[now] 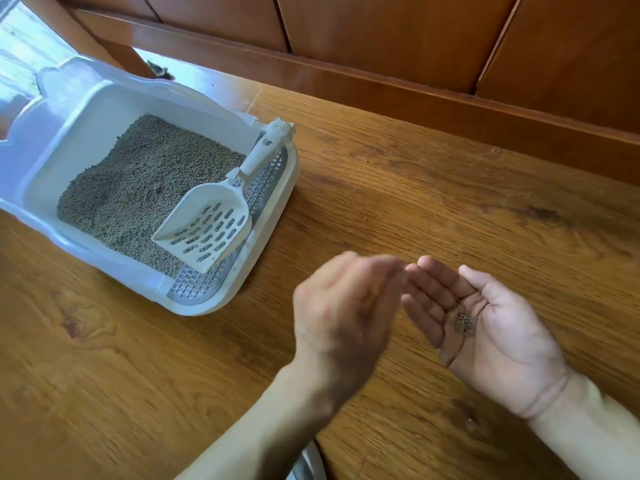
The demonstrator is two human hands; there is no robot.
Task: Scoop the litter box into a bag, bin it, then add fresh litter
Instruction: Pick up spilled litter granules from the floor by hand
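- A white litter box [266,216] sits on a wooden floor [450,188], at about ten o'clock from the person's hands.
- Grey-brown litter [138,188] covers the tray's bottom. A white slotted scoop [207,230] lies on it at the box's right end, blade toward seven o'clock, handle propped on the rim at one o'clock.
- A grey grid step [201,284] runs along the box's near right edge.
- The right hand [491,327] is held palm up, fingers loosely cupped and released, with a small pinch of stray litter pellets [465,322] lying in the palm.
- The left hand [343,313] hovers just beside it at nine o'clock, motion-blurred, fingers extended and holding nothing that I can see.
- A few loose pellets dot the floor at about twelve and one o'clock from the hands.
- No bag and no bin are in view.
- Judged from this, the step in hand looks like tidying: gathering spilled pellets off the floor.
- The next move likely calls for carrying the cupped palm level toward ten o'clock and tipping it over the box, or picking up the remaining floor pellets first.
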